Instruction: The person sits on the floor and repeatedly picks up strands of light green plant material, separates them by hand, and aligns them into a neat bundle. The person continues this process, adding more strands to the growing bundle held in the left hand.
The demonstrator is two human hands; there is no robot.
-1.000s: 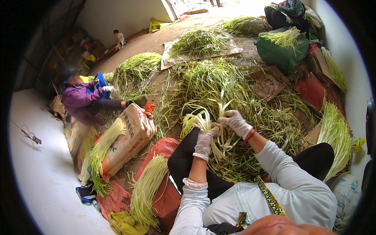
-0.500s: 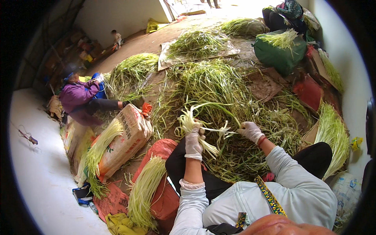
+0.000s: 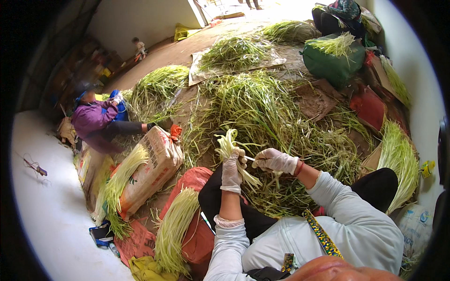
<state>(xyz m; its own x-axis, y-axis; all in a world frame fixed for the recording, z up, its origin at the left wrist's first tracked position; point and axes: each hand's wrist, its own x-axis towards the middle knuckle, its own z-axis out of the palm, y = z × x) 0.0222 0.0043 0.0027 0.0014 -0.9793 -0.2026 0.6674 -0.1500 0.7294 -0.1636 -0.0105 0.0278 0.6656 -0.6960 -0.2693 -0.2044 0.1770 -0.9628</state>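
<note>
My left hand (image 3: 231,169), in a white glove, grips a bundle of pale yellow-green stalks (image 3: 228,143) held upright above my lap. Just to its right, my right hand (image 3: 275,160), also gloved, pinches a thin stalk that reaches across to the bundle. Both hands hover over the near edge of a big loose heap of green stalks (image 3: 262,112) on the floor. My dark trousers and grey sleeves fill the lower middle.
Trimmed stalks lie on a red sack (image 3: 192,220) and a printed sack (image 3: 152,168) to my left. A person in a purple jacket (image 3: 96,122) sits at the far left. A green bag (image 3: 333,61), more heaps and a cardboard sheet lie beyond.
The bundle has swung upright in my left hand and both hands have drawn lower and closer to my body. My right hand has come back toward the bundle, pinching one stalk.
</note>
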